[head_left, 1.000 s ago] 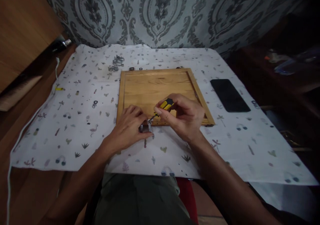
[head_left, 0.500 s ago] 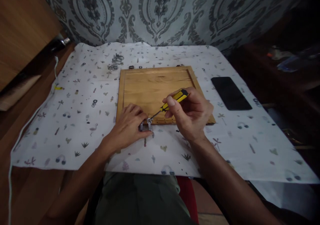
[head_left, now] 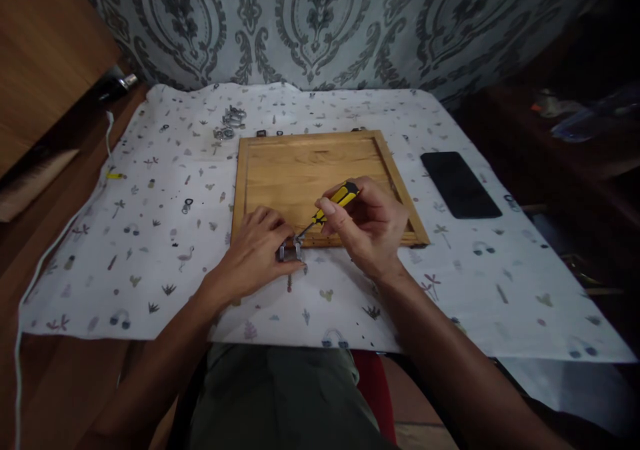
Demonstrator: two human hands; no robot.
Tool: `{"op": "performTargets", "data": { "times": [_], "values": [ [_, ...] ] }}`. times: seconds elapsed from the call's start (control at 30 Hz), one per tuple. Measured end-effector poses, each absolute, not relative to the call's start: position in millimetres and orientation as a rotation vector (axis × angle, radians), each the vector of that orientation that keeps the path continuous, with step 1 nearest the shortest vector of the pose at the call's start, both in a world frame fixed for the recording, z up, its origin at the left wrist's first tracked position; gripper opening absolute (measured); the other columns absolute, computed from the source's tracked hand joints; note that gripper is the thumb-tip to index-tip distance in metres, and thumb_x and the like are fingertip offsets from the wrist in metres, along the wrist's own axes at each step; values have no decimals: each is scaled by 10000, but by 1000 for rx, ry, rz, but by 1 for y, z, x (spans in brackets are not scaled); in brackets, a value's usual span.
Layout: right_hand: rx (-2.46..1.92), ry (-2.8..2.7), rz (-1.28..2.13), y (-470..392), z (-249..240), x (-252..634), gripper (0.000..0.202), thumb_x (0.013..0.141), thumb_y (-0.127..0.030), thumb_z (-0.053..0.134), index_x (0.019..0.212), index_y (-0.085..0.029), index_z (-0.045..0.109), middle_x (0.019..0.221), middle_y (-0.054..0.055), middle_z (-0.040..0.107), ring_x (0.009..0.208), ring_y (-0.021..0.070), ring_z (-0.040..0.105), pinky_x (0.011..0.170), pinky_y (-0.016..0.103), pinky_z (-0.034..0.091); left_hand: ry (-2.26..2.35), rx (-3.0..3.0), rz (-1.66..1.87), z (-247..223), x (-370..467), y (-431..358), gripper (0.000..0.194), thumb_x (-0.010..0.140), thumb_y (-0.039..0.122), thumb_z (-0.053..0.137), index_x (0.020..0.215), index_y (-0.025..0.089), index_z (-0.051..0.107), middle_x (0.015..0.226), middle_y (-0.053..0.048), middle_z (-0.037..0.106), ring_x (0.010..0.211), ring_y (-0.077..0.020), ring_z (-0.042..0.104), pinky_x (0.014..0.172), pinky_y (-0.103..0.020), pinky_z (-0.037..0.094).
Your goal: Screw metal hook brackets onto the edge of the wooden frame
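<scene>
A yellow and black screwdriver (head_left: 336,203) is gripped in my right hand (head_left: 373,230), slanting down to the left. Its tip reaches a small metal bracket (head_left: 291,251), perhaps a hinge or latch, at the near edge of the wooden panel (head_left: 310,177). My left hand (head_left: 260,243) lies across the panel's near left corner, with its thumb and fingers closed around the bracket. A screw, if one is under the tip, is too small to make out.
More metal fittings (head_left: 231,122) lie in a pile behind the panel to the left. A black phone (head_left: 460,185) rests on the patterned tablecloth (head_left: 165,263) at the right. A white cable (head_left: 47,263) runs along the table's left edge.
My right hand has shifted slightly left and the screwdriver stands somewhat steeper, its tip still at the bracket. The left hand keeps its place on the bracket.
</scene>
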State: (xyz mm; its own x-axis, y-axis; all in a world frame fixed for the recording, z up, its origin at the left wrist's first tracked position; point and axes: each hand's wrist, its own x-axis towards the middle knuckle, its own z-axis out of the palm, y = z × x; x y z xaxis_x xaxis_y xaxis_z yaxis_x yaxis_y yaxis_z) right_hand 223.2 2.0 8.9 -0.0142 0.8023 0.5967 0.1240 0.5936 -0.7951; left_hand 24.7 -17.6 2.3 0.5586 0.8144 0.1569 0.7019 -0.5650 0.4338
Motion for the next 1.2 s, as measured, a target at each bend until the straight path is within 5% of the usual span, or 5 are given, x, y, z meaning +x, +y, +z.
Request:
{"op": "performTargets", "data": {
  "times": [0.23,0.43,0.8,1.2],
  "values": [
    [-839,-1604,925,1,25,227,312,845,-442,861,782,-238,634,795,-9,699,563,107,581,482,254,495,1266,2478,462,2,25,-18,379,823,433,891,1032,172,715,1080,-80,641,1083,-298,547,972,-466,482],
    [-835,-1644,1084,4,27,237,327,859,-479,837,1068,-232,791,898,3,758,579,99,646,529,245,537,1260,2496,490,0,25,-17,381,813,462,894,1000,186,708,1034,-64,642,1064,-293,546,956,-459,487],
    [-868,-1647,792,4,19,225,383,809,-530,869,723,-211,675,635,-44,575,549,99,533,483,242,443,1250,2472,454,2,25,-17,327,868,430,840,1047,185,718,1056,-79,632,1098,-309,539,952,-467,473],
    [-840,-1685,738,2,19,223,314,872,-475,826,765,-209,700,656,-35,605,575,107,558,520,254,455,1237,2463,458,1,24,-16,317,871,442,832,1056,213,715,1112,-77,653,1121,-311,550,979,-486,482]
  ]
}}
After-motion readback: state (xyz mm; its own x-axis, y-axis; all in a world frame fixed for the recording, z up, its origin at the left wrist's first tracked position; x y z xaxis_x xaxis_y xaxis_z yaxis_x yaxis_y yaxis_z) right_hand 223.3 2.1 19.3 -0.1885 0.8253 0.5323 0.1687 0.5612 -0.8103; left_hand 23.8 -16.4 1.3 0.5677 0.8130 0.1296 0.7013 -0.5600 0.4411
